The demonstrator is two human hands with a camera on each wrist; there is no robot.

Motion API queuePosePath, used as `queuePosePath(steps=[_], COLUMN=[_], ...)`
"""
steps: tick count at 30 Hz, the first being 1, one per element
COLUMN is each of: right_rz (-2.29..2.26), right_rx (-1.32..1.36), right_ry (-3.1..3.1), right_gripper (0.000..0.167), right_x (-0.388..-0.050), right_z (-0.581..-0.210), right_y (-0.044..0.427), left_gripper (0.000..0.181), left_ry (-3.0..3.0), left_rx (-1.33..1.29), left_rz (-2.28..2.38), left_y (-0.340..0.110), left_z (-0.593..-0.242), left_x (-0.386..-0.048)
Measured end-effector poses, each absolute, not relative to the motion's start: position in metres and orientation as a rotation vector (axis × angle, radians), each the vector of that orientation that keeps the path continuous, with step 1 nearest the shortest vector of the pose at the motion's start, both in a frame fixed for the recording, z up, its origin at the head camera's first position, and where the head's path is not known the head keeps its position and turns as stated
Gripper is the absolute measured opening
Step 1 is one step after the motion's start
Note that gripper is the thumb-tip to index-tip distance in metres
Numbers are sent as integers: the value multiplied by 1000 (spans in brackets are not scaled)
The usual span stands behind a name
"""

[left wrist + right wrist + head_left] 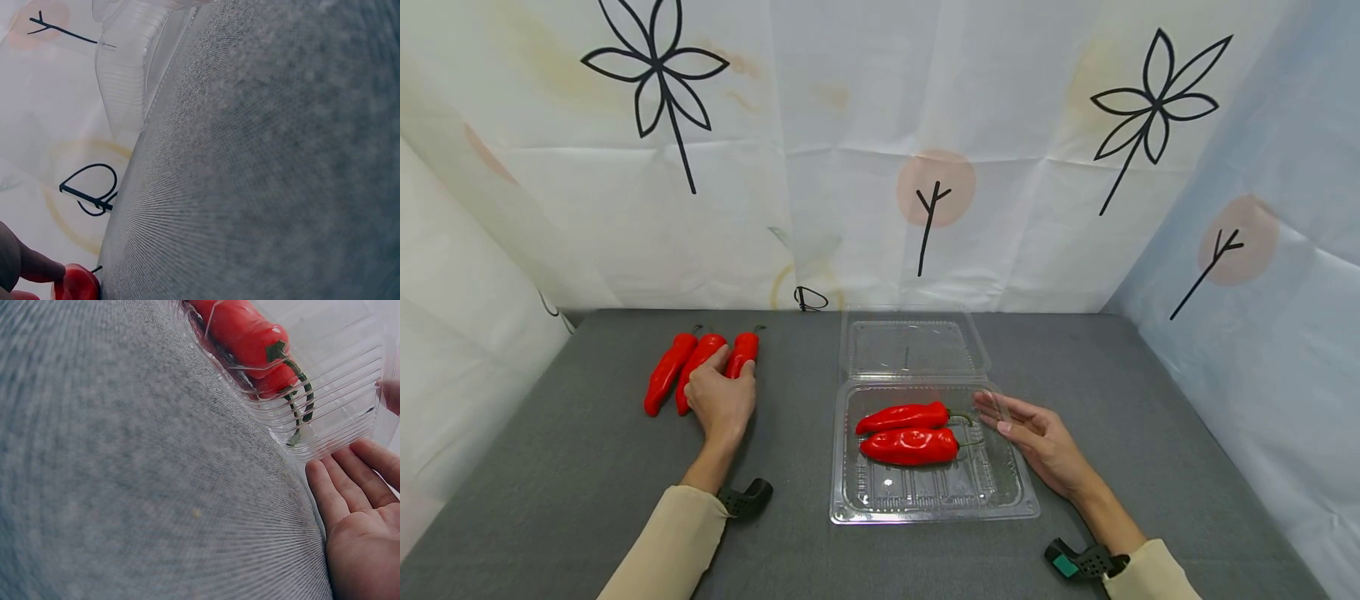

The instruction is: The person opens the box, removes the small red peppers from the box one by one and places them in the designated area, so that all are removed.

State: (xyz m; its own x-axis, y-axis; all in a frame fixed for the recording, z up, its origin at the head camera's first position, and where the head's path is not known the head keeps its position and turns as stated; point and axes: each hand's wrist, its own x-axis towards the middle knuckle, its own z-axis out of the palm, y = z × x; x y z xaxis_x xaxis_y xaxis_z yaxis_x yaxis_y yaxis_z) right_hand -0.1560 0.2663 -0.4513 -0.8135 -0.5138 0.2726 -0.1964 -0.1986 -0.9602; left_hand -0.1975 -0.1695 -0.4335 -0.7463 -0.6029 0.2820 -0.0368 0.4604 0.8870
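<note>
My left hand is at the rightmost of three red peppers lying at the left. Its thumb and forefinger pinch that pepper's sides; in the left wrist view a finger touches the red pepper, cut off by the frame edge. A clear plastic clamshell box stands with its lid raised behind it. Two red peppers lie side by side inside, stems to the right. My right hand rests its straight fingers against the box's right wall, the thumb near the rim.
Two more red peppers lie just left of my left hand. A grey cloth covers the table. White printed fabric hangs behind and on both sides.
</note>
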Motion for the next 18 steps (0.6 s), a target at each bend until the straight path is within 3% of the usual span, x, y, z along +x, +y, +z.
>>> queuePosePath(steps=[18], right_rz=[-2108], right_rx=[-801], right_ry=[1846], right_gripper=[50], right_x=[-155], right_z=[-449], right_y=[265], left_gripper=[45], left_ry=[-2103], left_rx=[482], left_rz=[-1309], left_y=[-164], left_z=[-425], left_x=[-195])
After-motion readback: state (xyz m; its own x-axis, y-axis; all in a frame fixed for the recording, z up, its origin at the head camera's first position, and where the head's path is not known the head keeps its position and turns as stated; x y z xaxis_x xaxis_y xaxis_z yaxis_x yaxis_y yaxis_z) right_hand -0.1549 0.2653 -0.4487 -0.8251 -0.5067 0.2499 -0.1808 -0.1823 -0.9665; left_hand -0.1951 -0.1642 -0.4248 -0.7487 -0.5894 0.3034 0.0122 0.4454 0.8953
